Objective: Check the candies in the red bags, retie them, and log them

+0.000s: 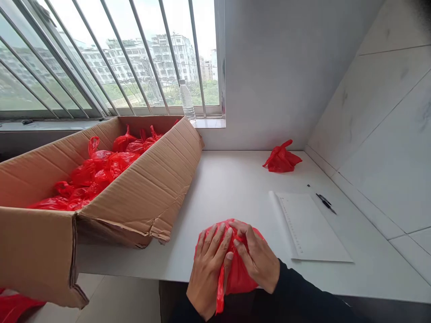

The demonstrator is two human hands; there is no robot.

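A red plastic bag (238, 274) lies at the near edge of the white table (235, 188), bundled up. My left hand (208, 269) presses on its left side with fingers laid over the plastic and the thumb pinching a strip of it. My right hand (258, 260) covers the bag's right side, its fingers curled into the plastic at the top. Both hands grip the same bag. A second tied red bag (281, 159) sits alone at the far side of the table.
A large open cardboard box (141, 188) holding several red bags (97, 172) overhangs the table's left edge. A white sheet of paper (308, 226) and a black pen (326, 202) lie on the right. A water bottle (186, 101) stands on the windowsill. Tiled wall on the right.
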